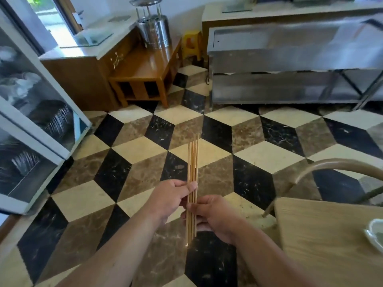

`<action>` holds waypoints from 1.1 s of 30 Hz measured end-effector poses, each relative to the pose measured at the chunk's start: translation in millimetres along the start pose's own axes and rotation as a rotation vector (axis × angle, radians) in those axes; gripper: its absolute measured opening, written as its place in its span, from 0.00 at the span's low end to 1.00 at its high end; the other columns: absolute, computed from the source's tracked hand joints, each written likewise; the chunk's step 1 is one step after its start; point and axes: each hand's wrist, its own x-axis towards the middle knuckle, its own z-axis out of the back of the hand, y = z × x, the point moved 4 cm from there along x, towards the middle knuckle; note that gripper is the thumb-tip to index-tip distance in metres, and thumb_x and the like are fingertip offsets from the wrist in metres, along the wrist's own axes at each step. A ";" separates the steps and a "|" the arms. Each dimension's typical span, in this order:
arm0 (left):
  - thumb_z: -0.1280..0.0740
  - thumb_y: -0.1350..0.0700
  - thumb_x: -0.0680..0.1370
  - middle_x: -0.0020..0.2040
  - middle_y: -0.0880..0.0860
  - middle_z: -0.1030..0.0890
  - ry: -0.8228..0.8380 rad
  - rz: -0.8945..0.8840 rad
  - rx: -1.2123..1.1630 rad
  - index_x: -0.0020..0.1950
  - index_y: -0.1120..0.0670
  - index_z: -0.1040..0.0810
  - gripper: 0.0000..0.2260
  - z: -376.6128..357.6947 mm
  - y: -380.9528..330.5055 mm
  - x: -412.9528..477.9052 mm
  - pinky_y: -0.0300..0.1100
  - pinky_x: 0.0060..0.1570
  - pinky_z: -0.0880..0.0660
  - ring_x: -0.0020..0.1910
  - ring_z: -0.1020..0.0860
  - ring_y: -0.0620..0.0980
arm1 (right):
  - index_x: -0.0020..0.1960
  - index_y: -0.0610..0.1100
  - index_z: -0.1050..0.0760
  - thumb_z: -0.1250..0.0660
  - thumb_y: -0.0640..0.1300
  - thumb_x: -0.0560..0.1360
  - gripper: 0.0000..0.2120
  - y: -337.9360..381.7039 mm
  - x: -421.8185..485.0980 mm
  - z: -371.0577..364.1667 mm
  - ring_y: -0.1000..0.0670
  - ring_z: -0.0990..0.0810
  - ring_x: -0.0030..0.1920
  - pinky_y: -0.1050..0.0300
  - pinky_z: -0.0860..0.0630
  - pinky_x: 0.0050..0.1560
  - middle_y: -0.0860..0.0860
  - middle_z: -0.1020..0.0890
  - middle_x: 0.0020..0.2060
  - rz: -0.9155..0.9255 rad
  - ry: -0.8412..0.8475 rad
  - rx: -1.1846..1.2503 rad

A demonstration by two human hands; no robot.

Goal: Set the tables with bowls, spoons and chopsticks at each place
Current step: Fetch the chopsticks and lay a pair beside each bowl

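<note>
- both hands are up in front of the body, and a bundle of chopsticks (193, 162) stands nearly upright between them, out over the floor and not on any table.
- the left hand (169, 197) comes in from the left; its fingers (189, 187) curl round the sticks about halfway up, pressed close together.
- the right hand (214, 214) grips lower down, with the thumb (193, 207) laid across the front of the bundle and the other fingers curled behind it, so the lower ends poke out below that hand.
- the sticks are thin, straight, pale yellow wood or bamboo; the tips at the top sit at uneven heights, and i cannot count them for sure.
- under the hands lies a polished stone floor (132, 150) in cream, brown and black diamonds, veined like marble, reading as stacked cubes.
- at the lower right sits the corner of a light wooden table (323, 241) with fine grain, and at its far right edge a pale dish (375, 230), cut off by the frame.
- beside that table curves the rounded back of a tan chair (331, 163).
- on the left stands a white-framed glass cabinet (62, 129) with blurred stacked ware inside.
- further back, a glossy brown wooden side table (145, 71) carries a shiny steel canister (155, 30); to the right runs a long brushed steel counter (290, 56), with a yellow stool (191, 43) between the two.
</note>
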 end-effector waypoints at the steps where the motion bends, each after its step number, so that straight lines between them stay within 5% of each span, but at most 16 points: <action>1: 0.25 0.47 0.81 0.39 0.53 0.11 0.023 -0.004 -0.008 0.44 0.48 0.10 0.09 0.3 -11.1 14.6 0.49 0.50 0.15 0.37 0.14 0.49 | 0.58 0.37 0.15 0.29 0.41 0.83 0.08 13.7 9.9 5.7 0.39 0.10 0.52 0.51 0.11 0.48 0.41 0.09 0.48 0.007 -0.011 -0.012; 4: 0.26 0.46 0.81 0.41 0.52 0.10 0.077 -0.027 0.048 0.48 0.50 0.10 0.09 3.8 -43.9 64.4 0.45 0.44 0.14 0.39 0.11 0.50 | 0.57 0.39 0.14 0.31 0.41 0.84 0.08 55.5 41.1 27.5 0.43 0.09 0.49 0.55 0.13 0.45 0.42 0.09 0.48 0.021 -0.087 -0.018; 7: 0.25 0.48 0.81 0.44 0.51 0.09 0.168 -0.044 0.102 0.51 0.50 0.11 0.07 3.0 -74.2 129.6 0.48 0.50 0.13 0.45 0.10 0.50 | 0.57 0.42 0.13 0.30 0.42 0.84 0.08 96.4 81.1 56.1 0.43 0.09 0.51 0.53 0.12 0.48 0.42 0.09 0.49 0.025 -0.169 -0.025; 13: 0.24 0.49 0.80 0.43 0.45 0.10 0.361 -0.128 0.210 0.51 0.49 0.12 0.04 -23.6 -145.0 256.6 0.36 0.40 0.17 0.42 0.12 0.42 | 0.53 0.45 0.10 0.31 0.42 0.84 0.10 164.6 148.1 112.6 0.44 0.10 0.52 0.50 0.13 0.53 0.43 0.10 0.52 -0.011 -0.338 0.050; 17: 0.26 0.49 0.82 0.44 0.46 0.10 0.574 -0.159 0.287 0.52 0.48 0.11 0.05 -59.9 -199.2 303.0 0.39 0.44 0.16 0.44 0.11 0.43 | 0.51 0.48 0.10 0.32 0.41 0.85 0.12 200.5 156.8 150.3 0.42 0.10 0.55 0.46 0.14 0.57 0.42 0.10 0.53 -0.006 -0.448 0.167; 22: 0.26 0.48 0.82 0.45 0.47 0.09 0.834 -0.218 0.467 0.53 0.49 0.10 0.07 -139.5 -261.6 337.7 0.40 0.50 0.15 0.46 0.11 0.44 | 0.50 0.42 0.10 0.31 0.40 0.84 0.11 215.6 139.5 213.2 0.35 0.12 0.57 0.36 0.15 0.61 0.37 0.11 0.53 0.085 -0.648 0.382; 26: 0.27 0.46 0.81 0.49 0.49 0.09 0.970 -0.213 0.525 0.56 0.48 0.10 0.10 -218.3 -289.2 359.5 0.53 0.60 0.16 0.52 0.11 0.49 | 0.56 0.39 0.12 0.30 0.39 0.83 0.08 220.6 122.3 285.3 0.40 0.10 0.55 0.46 0.12 0.55 0.39 0.10 0.53 0.160 -0.770 0.478; 33: 0.28 0.51 0.83 0.45 0.48 0.09 0.995 -0.354 0.692 0.51 0.50 0.10 0.07 -390.5 -325.7 424.1 0.41 0.45 0.15 0.45 0.11 0.44 | 0.54 0.45 0.11 0.28 0.45 0.82 0.08 206.2 139.6 440.7 0.42 0.10 0.56 0.47 0.13 0.56 0.42 0.10 0.55 0.287 -0.844 0.625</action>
